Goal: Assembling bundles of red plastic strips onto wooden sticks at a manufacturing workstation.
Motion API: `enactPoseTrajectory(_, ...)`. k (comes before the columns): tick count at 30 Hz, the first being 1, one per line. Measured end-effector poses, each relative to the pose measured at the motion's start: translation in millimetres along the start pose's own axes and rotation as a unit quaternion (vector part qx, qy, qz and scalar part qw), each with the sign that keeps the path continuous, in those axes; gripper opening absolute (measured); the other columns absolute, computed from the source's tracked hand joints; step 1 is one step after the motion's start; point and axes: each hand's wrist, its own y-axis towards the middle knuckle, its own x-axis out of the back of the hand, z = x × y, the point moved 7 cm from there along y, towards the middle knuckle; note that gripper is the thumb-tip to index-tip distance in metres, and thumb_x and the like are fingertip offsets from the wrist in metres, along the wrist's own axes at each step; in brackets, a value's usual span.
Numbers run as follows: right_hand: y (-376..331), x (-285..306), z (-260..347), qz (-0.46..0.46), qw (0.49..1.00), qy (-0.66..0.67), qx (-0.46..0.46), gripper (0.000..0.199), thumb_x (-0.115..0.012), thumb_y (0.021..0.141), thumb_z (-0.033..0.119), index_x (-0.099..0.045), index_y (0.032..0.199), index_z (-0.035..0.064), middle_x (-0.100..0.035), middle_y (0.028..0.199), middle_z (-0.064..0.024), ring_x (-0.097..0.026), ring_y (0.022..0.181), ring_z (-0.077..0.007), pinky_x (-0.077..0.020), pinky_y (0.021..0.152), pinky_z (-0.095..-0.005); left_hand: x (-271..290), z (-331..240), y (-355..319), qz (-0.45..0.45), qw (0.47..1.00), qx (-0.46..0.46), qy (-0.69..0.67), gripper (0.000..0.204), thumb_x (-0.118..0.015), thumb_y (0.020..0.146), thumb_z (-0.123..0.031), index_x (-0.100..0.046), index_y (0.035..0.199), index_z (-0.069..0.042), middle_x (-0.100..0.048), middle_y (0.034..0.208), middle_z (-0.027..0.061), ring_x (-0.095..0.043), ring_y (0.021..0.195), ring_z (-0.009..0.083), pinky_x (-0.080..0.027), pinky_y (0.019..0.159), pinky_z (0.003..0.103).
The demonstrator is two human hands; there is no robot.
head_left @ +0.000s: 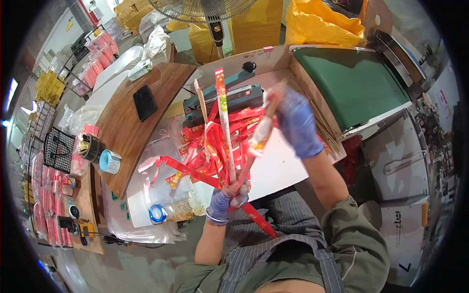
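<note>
Strips (217, 152) fill the curled left fingers (239, 198); right fingers (287, 105) are too blurry to tell. Loose strips (246, 116) and a machine (248, 95) lie behind.

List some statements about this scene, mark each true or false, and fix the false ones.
1. The left hand holds a bunch of red strips. True.
2. Both hands are bare. False: the left hand and the right hand wear bluish gloves.
3. A phone lies on the brown wooden board. True.
4. The big panel at the right is red. False: a green panel is there.
5. A fan stands beyond the table. True.
</note>
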Motion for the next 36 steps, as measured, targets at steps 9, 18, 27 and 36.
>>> enactPoseTrajectory(9,50.5,-20.4,46.0,0.065,0.982,-0.157,-0.079,0.019,-0.055,0.079,0.018,-0.052,0.089,0.0017,-0.048,0.064,-0.0005,-0.040,0.044,-0.0023,-0.0286,0.035,-0.0149,-4.1,5.4,-1.7,-0.086,0.983,0.013,0.162,0.043,-0.062,0.073,-0.025,-0.045,0.105,-0.002,-0.049,0.062,0.0023,-0.038,0.039,0.0062,-0.027,0.038,0.018)
enactPoseTrajectory(18,49.4,-34.8,34.2,0.133,0.959,-0.217,-0.124,0.015,-0.063,0.071,0.013,-0.055,0.075,0.0012,-0.043,0.051,0.0011,-0.038,0.037,-0.0059,-0.0289,0.035,-0.0165,24.8,6.6,-10.5,-0.136,0.984,-0.014,0.114,0.036,-0.060,0.076,-0.011,-0.045,0.108,-0.003,-0.053,0.098,0.0114,-0.053,0.080,0.0156,-0.045,0.063,0.023)
enactPoseTrajectory(27,108.9,22.2,132.4,0.002,0.978,-0.172,0.115,0.020,-0.059,0.072,0.018,-0.058,0.085,0.0025,-0.054,0.060,-0.0026,-0.049,0.047,-0.0113,-0.0404,0.041,-0.0192,26.4,2.3,-13.5,-0.157,0.970,-0.083,0.164,0.053,-0.067,0.068,-0.029,-0.044,0.112,-0.010,-0.047,0.064,-0.0008,-0.035,0.042,0.0051,-0.025,0.038,0.018)
enactPoseTrajectory(36,52.2,-31.8,36.5,0.214,0.888,-0.399,-0.084,0.011,-0.059,0.073,0.012,-0.057,0.073,0.0008,-0.053,0.063,-0.0048,-0.050,0.060,-0.0080,-0.0423,0.055,-0.0217,19.8,3.5,-16.7,-0.174,0.977,-0.045,0.118,0.035,-0.064,0.072,-0.015,-0.048,0.100,-0.003,-0.053,0.082,0.0054,-0.051,0.067,0.0112,-0.041,0.054,0.020)
